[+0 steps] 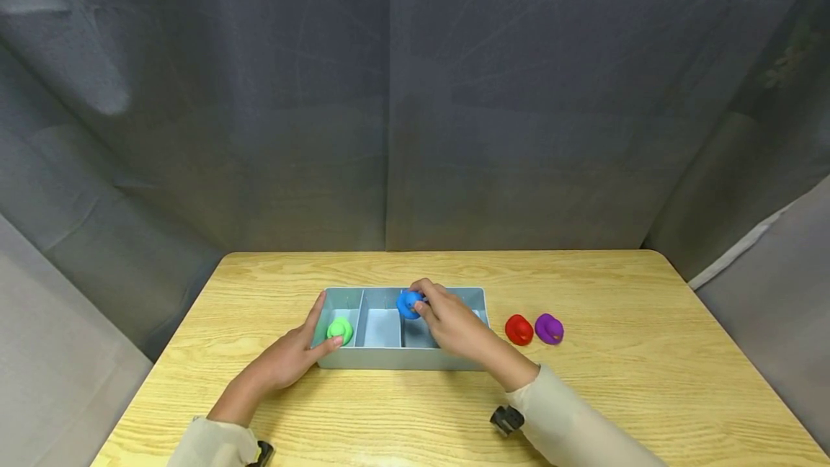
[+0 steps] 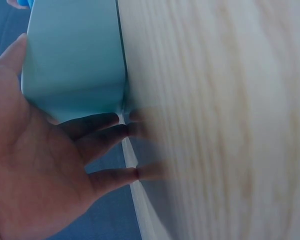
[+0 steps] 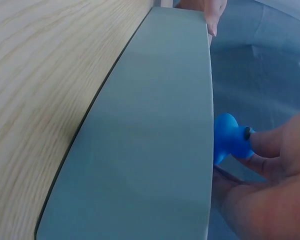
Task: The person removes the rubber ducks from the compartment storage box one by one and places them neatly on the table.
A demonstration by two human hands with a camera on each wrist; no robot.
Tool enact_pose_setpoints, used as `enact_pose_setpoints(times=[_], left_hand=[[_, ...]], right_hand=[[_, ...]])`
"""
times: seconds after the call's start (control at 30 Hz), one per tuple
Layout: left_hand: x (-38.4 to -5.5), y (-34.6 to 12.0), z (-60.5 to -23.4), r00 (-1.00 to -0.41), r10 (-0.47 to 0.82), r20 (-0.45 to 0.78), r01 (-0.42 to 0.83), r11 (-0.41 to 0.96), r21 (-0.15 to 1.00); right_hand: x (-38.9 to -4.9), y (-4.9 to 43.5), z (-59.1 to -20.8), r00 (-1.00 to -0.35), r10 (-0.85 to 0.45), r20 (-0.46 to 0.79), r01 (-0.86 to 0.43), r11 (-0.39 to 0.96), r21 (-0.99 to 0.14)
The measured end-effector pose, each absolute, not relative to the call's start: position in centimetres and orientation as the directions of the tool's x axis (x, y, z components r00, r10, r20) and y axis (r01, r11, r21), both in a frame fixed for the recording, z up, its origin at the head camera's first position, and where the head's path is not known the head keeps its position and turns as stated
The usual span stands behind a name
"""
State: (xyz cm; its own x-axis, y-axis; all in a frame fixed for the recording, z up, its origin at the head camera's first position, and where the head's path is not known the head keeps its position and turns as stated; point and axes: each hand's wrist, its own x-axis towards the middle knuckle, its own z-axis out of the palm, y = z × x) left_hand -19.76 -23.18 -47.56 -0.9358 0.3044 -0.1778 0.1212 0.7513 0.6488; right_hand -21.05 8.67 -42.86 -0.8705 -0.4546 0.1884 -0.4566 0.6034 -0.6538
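Note:
My right hand (image 1: 455, 323) pinches a small blue rubber duck (image 1: 408, 303) between thumb and fingers. The duck is over the box's divider between the middle and right compartments; in the right wrist view the blue duck (image 3: 231, 137) shows just past the rim. A grey-blue box (image 1: 402, 359) with three compartments stands on the table. My left hand (image 1: 289, 357) rests against its left end, thumb at the front rim, the other fingers extended along the end wall. Inside the left compartment sits a green duck (image 1: 339, 330), close to the thumb tip.
To the right of the box, a red duck (image 1: 519, 330) and a purple duck (image 1: 549, 328) lie side by side on the wooden table (image 1: 622, 380). Grey curtains (image 1: 519, 128) hang behind the table and along its sides.

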Motion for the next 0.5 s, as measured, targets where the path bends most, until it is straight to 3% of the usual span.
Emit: enact_pose_setpoints(times=[0.5], left_hand=[[-19.9,-23.2,-47.8,-0.934,0.320,-0.157,0.143,0.741,0.656]], right_hand=[[-20.3,11.5,-42.9,-0.891,-0.406,0.201,-0.426,0.599,-0.678]])
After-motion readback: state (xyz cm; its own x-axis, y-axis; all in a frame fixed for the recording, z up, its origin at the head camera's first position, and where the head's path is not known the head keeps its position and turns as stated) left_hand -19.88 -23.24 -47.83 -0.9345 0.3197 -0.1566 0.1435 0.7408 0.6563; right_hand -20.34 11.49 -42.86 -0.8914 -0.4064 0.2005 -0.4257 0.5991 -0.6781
